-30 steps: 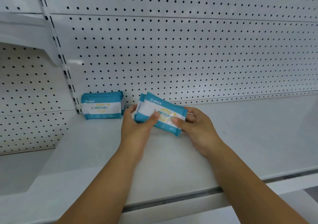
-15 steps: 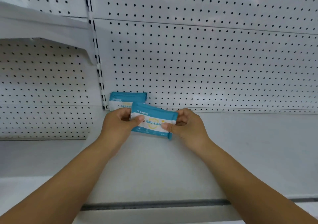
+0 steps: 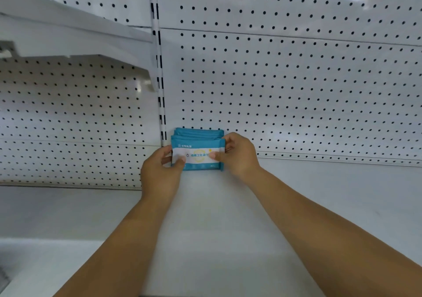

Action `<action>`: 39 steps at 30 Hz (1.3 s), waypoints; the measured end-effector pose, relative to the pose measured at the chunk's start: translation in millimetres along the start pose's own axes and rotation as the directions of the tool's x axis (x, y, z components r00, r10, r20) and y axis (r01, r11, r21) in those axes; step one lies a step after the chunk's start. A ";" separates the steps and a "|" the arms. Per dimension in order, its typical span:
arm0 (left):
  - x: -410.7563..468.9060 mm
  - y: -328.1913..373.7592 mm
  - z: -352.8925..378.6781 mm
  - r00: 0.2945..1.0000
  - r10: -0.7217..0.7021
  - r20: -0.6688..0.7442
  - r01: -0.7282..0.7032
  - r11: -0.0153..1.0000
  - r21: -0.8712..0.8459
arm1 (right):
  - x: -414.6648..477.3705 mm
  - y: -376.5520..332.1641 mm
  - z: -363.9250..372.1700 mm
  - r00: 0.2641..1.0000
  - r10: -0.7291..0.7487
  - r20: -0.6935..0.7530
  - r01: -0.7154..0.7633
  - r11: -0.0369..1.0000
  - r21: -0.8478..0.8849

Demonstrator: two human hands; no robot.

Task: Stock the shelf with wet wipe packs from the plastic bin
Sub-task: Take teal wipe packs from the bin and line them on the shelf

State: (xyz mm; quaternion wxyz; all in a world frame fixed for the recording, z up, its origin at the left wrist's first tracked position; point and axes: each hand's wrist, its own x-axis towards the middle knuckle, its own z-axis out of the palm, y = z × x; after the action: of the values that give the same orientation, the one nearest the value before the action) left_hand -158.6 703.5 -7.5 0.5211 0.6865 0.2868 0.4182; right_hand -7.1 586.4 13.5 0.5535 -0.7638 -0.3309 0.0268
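The wet wipe pack (image 3: 197,157) I am placing now stands upright on its long edge at the back left corner of the shelf (image 3: 217,228), label facing me, pressed flat against the front of the row of packs (image 3: 198,133) already there. A second ago it was off to the right of that row, and half a second ago it was still tilted and clear of it, so the gap has just closed and the pack looks squared up with the others. The left hand (image 3: 159,173) pinches its left end, thumb on the label and fingers curled behind the edge. The right hand (image 3: 239,157) does the same at the right end, its fingers reaching round the side of the row. Both grips are closed on the pack and neither has let go. The row backs onto the pegboard panel (image 3: 296,91), just right of the slotted upright (image 3: 159,91), with a higher shelf (image 3: 68,38) off to the left. I judge this pack is as good as stocked: what remains is to release it without tipping the row forward, then go back to the plastic bin, which I cannot see from here.
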 end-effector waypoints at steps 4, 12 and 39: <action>2.3 -2.4 1.0 0.996 0.003 0.087 -0.014 0.993 0.120 | 2.1 1.8 5.0 0.999 -0.001 -0.043 -0.001 0.999 -0.038; 5.0 -2.8 -1.5 0.973 -0.115 0.199 0.044 0.943 0.330 | -12.6 11.1 5.8 0.999 0.047 -0.005 -0.047 0.998 -0.047; -139.0 95.3 54.3 0.708 0.138 0.692 -0.622 0.585 0.520 | -191.5 10.7 -240.3 0.981 0.160 0.113 -0.028 0.684 -0.729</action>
State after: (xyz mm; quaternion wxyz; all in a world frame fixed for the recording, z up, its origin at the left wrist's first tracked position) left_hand -182.6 534.5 39.5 0.1574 0.9729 0.0887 0.1441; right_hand -53.4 283.2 34.6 0.1754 -0.9309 -0.3201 -0.0136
